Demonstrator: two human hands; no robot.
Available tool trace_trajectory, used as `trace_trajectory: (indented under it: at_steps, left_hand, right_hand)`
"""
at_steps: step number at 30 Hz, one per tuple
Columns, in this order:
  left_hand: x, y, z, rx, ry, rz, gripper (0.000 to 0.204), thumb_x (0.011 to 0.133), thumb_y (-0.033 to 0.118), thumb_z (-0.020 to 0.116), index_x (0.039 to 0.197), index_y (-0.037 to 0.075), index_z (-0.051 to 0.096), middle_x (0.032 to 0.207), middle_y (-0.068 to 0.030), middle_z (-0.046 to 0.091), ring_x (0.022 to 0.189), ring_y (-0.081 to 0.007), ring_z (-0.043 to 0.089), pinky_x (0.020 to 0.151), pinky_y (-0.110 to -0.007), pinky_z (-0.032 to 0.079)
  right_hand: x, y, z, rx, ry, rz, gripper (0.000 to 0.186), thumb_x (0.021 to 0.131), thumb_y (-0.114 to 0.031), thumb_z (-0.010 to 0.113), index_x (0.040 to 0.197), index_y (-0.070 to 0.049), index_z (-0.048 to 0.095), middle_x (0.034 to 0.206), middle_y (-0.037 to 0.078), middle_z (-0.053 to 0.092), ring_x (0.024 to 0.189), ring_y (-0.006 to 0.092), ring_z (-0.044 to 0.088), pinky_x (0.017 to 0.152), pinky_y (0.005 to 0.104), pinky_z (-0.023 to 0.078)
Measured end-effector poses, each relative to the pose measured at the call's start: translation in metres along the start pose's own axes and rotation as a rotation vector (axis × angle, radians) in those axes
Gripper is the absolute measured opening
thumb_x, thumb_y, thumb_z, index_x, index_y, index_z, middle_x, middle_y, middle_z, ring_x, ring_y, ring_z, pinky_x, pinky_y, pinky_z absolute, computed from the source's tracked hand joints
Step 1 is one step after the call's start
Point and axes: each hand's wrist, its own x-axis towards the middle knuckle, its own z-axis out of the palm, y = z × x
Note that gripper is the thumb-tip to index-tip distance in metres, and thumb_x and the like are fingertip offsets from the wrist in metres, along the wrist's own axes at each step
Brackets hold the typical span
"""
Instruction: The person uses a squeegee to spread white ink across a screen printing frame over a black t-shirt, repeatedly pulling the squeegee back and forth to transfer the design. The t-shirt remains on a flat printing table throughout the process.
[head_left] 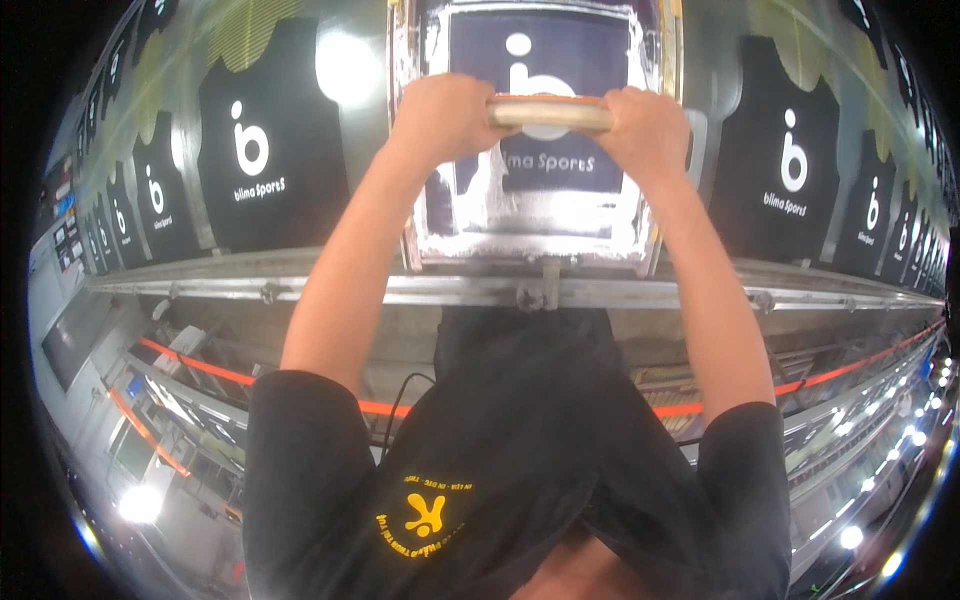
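The squeegee (552,117), a thick bar of pale wood with an orange strip along its far edge, lies crosswise over the printing frame (410,240) in the far middle of the scene, gripped at both ends. On the left, a row of black vests (268,140) lies flat on the grey counter (372,205), each with a white emblem and lettering, and yellow stripes show at the necklines of the larger ones. Next comes the left hand (440,118), its fingers closed round the left end of the bar; the fingertips are mostly hidden beneath it. In the middle, the frame holds a dark panel (480,60) with a white emblem and lettering, which the bar partly covers. White ink (490,205) is smeared along the frame's borders and spread thickly on its near part. A metal rail (450,290) runs left to right just on the near side of the frame. The right hand (648,130) has its fingers wrapped round the right end of the bar, well apart from the left hand. Farther right, more black vests (778,150) with the same white markings lie in a row.
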Motion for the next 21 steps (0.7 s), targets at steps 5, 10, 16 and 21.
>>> trace_trajectory:
  at_steps: [5, 10, 16, 21]
  left_hand:
    - [-0.113, 0.043, 0.033, -0.054, -0.091, -0.067, 0.036, 0.08, 0.046, 0.089, 0.097, 0.014, 0.083, 0.09, -0.0084, 0.078, 0.086, -0.0338, 0.076, 0.075, -0.048, 0.06]
    - [-0.13, 0.055, 0.02, -0.033, -0.22, -0.006, 0.042, 0.089, 0.054, 0.08, 0.1, 0.013, 0.082, 0.091, -0.0102, 0.078, 0.09, -0.0338, 0.076, 0.078, -0.05, 0.059]
    - [-0.102, 0.051, 0.014, -0.056, -0.098, -0.063, 0.062, 0.087, 0.071, 0.076, 0.092, 0.009, 0.08, 0.086, -0.0125, 0.078, 0.085, -0.0328, 0.077, 0.077, -0.047, 0.059]
    - [-0.09, 0.028, 0.026, -0.005, -0.276, -0.078, 0.082, 0.083, 0.086, 0.072, 0.099, 0.007, 0.083, 0.083, -0.0122, 0.077, 0.084, -0.0333, 0.076, 0.077, -0.046, 0.06]
  right_hand:
    - [-0.124, -0.03, 0.02, 0.058, 0.125, -0.13, 0.031, 0.072, -0.033, 0.091, 0.086, -0.014, 0.071, 0.081, 0.003, 0.065, 0.077, 0.0257, 0.069, 0.078, 0.0418, 0.05]
    - [-0.143, -0.034, 0.006, 0.131, 0.067, -0.106, 0.043, 0.078, -0.049, 0.089, 0.087, -0.011, 0.073, 0.085, 0.007, 0.069, 0.082, 0.0299, 0.071, 0.077, 0.0448, 0.053]
    - [-0.094, -0.036, 0.003, 0.219, -0.143, -0.036, 0.065, 0.084, -0.071, 0.079, 0.089, -0.007, 0.072, 0.092, 0.012, 0.072, 0.089, 0.0356, 0.07, 0.074, 0.05, 0.053]
    - [-0.077, -0.041, 0.017, 0.289, -0.39, 0.003, 0.075, 0.077, -0.079, 0.081, 0.088, -0.005, 0.074, 0.085, 0.014, 0.074, 0.085, 0.0351, 0.073, 0.074, 0.0481, 0.054]
